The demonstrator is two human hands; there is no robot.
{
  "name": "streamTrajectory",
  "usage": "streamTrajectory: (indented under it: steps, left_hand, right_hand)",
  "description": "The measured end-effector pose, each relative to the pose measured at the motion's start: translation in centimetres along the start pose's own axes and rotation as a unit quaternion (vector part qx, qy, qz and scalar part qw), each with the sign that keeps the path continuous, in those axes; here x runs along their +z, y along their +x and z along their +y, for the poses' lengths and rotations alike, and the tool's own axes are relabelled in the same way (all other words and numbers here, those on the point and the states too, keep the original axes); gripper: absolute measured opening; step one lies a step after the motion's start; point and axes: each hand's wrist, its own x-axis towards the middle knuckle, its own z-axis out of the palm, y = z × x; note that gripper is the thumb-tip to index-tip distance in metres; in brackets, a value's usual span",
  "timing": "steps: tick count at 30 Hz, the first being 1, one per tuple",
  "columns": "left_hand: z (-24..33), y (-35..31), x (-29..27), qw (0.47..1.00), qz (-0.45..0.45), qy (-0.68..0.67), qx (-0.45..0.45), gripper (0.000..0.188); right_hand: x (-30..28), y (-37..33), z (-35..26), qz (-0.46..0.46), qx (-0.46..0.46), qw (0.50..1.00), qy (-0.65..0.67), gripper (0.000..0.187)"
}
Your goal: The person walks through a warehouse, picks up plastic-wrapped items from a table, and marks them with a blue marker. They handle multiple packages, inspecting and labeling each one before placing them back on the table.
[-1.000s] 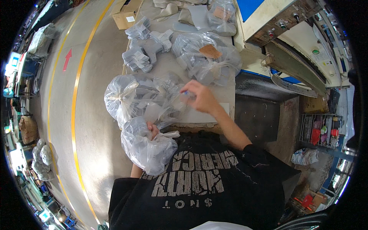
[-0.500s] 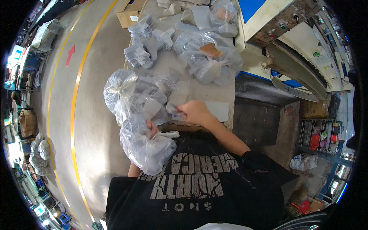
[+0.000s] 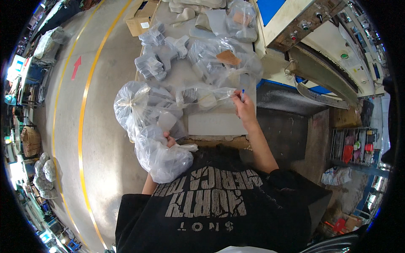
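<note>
My right hand (image 3: 246, 109) is out over the table's right side, pinching the stretched end of a clear plastic bag (image 3: 206, 99). A blue-tipped pen (image 3: 243, 95) sticks up from the same fingers. Pale flat pieces show through the stretched bag. My left hand (image 3: 169, 140) is closed on a filled clear bag (image 3: 162, 157) at the table's near left corner; the bag hides most of that hand. Touching it on the far side is another knotted, filled bag (image 3: 134, 103). A white flat board (image 3: 217, 124) lies near the front edge, left of my right forearm.
Stacks of grey cut pieces (image 3: 149, 65) lie farther back on the table. Beyond my right hand are a large filled bag (image 3: 225, 59) with a brown scrap and a smaller bag (image 3: 242, 19). A machine (image 3: 312, 25) stands at the right, a cardboard box (image 3: 139, 21) at the far left.
My right hand has moved right and away from me, drawing the bag's end out across the table. The left hand and its bag have shifted only slightly.
</note>
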Motion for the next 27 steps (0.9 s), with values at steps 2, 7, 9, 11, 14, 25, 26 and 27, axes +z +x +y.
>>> streamTrajectory:
  steps: [2, 7, 9, 11, 14, 25, 26, 27]
  left_hand:
    - [-0.1, 0.1, 0.3, 1.000, 0.014, -0.013, -0.003, 0.046]
    - [0.3, 0.3, 0.3, 0.999, -0.020, -0.037, -0.025, 0.051]
    - [0.2, 0.5, 0.8, 1.000, 0.003, -0.014, -0.021, 0.051]
    - [0.5, 1.3, 1.4, 0.996, -0.033, -0.053, -0.060, 0.052]
    - [0.7, 1.8, 1.4, 0.993, -0.052, -0.074, -0.078, 0.053]
    - [1.1, 1.2, -0.1, 0.996, -0.025, -0.046, -0.071, 0.054]
    - [1.2, 1.2, -0.2, 0.996, -0.023, -0.044, -0.072, 0.054]
    - [1.2, 1.2, -0.3, 0.996, -0.021, -0.044, -0.074, 0.054]
  right_hand:
    - [-0.3, -0.1, 0.5, 0.033, -0.032, 0.996, -0.081, 0.022]
    - [1.9, -2.5, -3.3, 0.080, -0.284, 0.941, -0.162, 0.021]
    - [3.2, -4.0, -5.2, 0.015, -0.296, 0.941, -0.164, 0.024]
    - [4.0, -5.0, -5.9, -0.134, -0.251, 0.947, -0.149, 0.027]
    - [4.6, -4.0, -3.5, -0.177, -0.288, 0.842, -0.421, 0.032]
    - [3.7, -1.6, -2.2, -0.060, -0.098, 0.806, -0.581, 0.085]
    - [3.7, -1.5, -2.4, -0.056, -0.101, 0.808, -0.578, 0.089]
    - [3.7, -1.5, -2.4, -0.051, -0.110, 0.806, -0.580, 0.089]
